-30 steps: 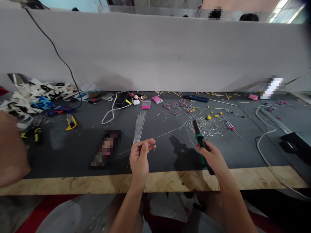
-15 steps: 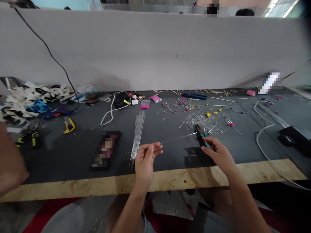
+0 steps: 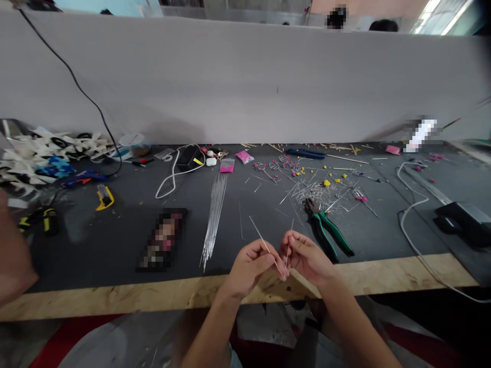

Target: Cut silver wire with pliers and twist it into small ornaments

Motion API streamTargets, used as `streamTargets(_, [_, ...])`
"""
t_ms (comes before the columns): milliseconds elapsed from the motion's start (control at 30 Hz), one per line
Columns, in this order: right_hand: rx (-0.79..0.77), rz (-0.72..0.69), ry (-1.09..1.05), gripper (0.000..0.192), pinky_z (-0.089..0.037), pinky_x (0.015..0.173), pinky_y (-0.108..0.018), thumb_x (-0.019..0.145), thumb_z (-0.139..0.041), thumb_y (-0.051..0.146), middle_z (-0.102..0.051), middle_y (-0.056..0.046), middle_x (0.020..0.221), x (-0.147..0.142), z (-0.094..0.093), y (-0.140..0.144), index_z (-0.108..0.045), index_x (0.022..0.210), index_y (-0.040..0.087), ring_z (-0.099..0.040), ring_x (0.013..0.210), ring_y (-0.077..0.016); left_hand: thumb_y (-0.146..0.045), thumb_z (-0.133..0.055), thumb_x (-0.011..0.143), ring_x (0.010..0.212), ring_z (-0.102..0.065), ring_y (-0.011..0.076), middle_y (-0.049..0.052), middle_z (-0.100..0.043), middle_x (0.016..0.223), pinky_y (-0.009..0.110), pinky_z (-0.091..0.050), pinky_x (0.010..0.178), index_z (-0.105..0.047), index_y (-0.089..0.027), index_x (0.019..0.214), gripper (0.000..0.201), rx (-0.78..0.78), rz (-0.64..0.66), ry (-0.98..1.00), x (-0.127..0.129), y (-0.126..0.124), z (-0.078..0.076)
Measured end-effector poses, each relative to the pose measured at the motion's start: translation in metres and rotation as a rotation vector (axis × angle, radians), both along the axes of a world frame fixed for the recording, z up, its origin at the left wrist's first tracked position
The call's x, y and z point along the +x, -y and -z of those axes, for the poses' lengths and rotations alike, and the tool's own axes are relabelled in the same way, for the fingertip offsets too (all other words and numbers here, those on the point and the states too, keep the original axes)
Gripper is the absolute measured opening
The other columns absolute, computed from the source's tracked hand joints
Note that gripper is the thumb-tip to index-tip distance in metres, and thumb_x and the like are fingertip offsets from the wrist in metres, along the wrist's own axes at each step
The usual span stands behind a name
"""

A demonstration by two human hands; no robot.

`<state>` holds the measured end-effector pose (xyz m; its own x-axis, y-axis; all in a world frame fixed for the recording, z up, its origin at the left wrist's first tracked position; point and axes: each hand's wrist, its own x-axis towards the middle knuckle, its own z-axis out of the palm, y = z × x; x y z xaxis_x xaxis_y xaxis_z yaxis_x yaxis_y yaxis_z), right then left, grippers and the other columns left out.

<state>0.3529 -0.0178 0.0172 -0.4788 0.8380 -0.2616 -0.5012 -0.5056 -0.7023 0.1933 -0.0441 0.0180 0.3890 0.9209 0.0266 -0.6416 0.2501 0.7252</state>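
Both my hands meet over the table's front edge, pinching one thin metal wire (image 3: 258, 233) bent into a V. My left hand (image 3: 251, 266) grips one leg of it, which points up and to the left. My right hand (image 3: 307, 255) grips the other, shorter leg, which stands nearly upright. Green-handled pliers (image 3: 326, 230) lie flat on the dark mat just right of my right hand, with no hand on them. A bundle of straight wires (image 3: 214, 217) lies to the left of my hands.
Cut wire scraps with yellow and pink beads (image 3: 326, 190) litter the mat behind the pliers. A white cable (image 3: 410, 225) and a black box (image 3: 464, 220) are at right, a yellow cutter (image 3: 103, 197) and white parts (image 3: 38, 153) at left. Another person's arm (image 3: 11, 255) shows at far left.
My right hand put the pliers down on the mat and came to the wire. Both hands drew back to the table edge, and the wire now shows a V bend.
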Motion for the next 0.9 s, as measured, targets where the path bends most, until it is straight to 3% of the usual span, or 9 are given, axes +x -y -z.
streamTargets(67, [0.0, -0.063, -0.017, 0.017, -0.047, 0.048, -0.02, 0.078, -0.067, 0.032, -0.06, 0.002, 0.062, -0.004, 0.001, 0.001, -0.062, 0.077, 0.016, -0.056, 0.05, -0.009, -0.031, -0.067, 0.077, 0.054, -0.063, 0.0157, 0.002, -0.066, 0.059, 0.03, -0.05, 0.057, -0.058, -0.013, 0.075, 0.021, 0.002, 0.036, 0.011, 0.001, -0.001, 0.0])
streamTargets(133, [-0.001, -0.022, -0.024, 0.016, -0.047, 0.047, -0.02, 0.08, -0.065, 0.032, -0.062, 0.001, 0.066, -0.006, 0.002, 0.0, -0.062, 0.078, 0.016, -0.058, 0.05, -0.009, -0.032, -0.066, 0.078, 0.056, -0.063, 0.0157, 0.002, -0.066, 0.06, 0.032, -0.051, 0.061, -0.058, -0.014, 0.076, 0.019, 0.017, -0.025, -0.004, 0.002, -0.003, 0.002])
streamTargets(367, [-0.068, 0.407, -0.004, 0.016, -0.051, 0.049, -0.016, 0.075, -0.07, 0.032, -0.069, 0.0, 0.076, -0.009, 0.005, -0.01, -0.064, 0.085, 0.021, -0.065, 0.061, -0.01, -0.028, -0.061, 0.082, 0.079, -0.068, 0.0213, 0.008, -0.072, 0.089, 0.037, -0.055, 0.07, -0.062, -0.017, 0.084, 0.011, 0.18, -0.551, -0.239, 0.004, -0.007, 0.007])
streamTargets(467, [0.0, 0.503, 0.051, 0.016, -0.054, 0.056, -0.02, 0.076, -0.069, 0.033, -0.071, -0.002, 0.082, -0.015, 0.006, -0.009, -0.065, 0.086, 0.021, -0.067, 0.069, -0.0126, -0.027, -0.057, 0.085, 0.08, -0.068, 0.0198, 0.008, -0.07, 0.097, 0.036, -0.054, 0.073, -0.063, -0.018, 0.09, 0.012, 0.225, -0.72, -0.435, 0.005, -0.005, 0.005])
streamTargets(533, [0.064, 0.522, 0.099, 0.015, -0.054, 0.056, -0.022, 0.077, -0.067, 0.033, -0.07, -0.002, 0.08, -0.019, 0.006, -0.007, -0.065, 0.085, 0.02, -0.067, 0.068, -0.0136, -0.027, -0.055, 0.086, 0.078, -0.067, 0.0177, 0.008, -0.07, 0.096, 0.034, -0.053, 0.075, -0.063, -0.018, 0.092, 0.013, 0.234, -0.765, -0.56, 0.004, -0.005, 0.004])
streamTargets(633, [0.107, 0.518, 0.143, 0.014, -0.049, 0.046, -0.021, 0.078, -0.065, 0.033, -0.067, 0.0, 0.071, -0.021, 0.005, -0.006, -0.064, 0.083, 0.019, -0.062, 0.055, -0.0111, -0.03, -0.057, 0.084, 0.071, -0.065, 0.0153, 0.006, -0.069, 0.08, 0.029, -0.053, 0.069, -0.063, -0.017, 0.09, 0.016, 0.154, -0.685, -0.674, 0.0, -0.011, 0.009])
streamTargets(767, [0.118, 0.595, 0.134, 0.013, -0.045, 0.044, -0.02, 0.079, -0.064, 0.032, -0.064, 0.002, 0.067, -0.012, 0.004, -0.009, -0.064, 0.083, 0.02, -0.056, 0.05, -0.0085, -0.033, -0.059, 0.079, 0.06, -0.061, 0.0136, 0.004, -0.066, 0.069, 0.022, -0.049, 0.052, -0.065, -0.015, 0.089, 0.021, 0.015, -0.347, -0.801, -0.003, -0.024, 0.025])
streamTargets(900, [0.093, 0.623, 0.127, 0.016, -0.045, 0.046, -0.02, 0.076, -0.067, 0.034, -0.063, 0.002, 0.067, 0.003, 0.003, -0.015, -0.063, 0.083, 0.02, -0.056, 0.053, -0.0094, -0.028, -0.057, 0.077, 0.047, -0.057, 0.0116, 0.003, -0.064, 0.06, 0.018, -0.041, 0.039, -0.066, -0.015, 0.078, 0.015, 0.005, -0.133, -0.883, 0.009, -0.041, 0.039])
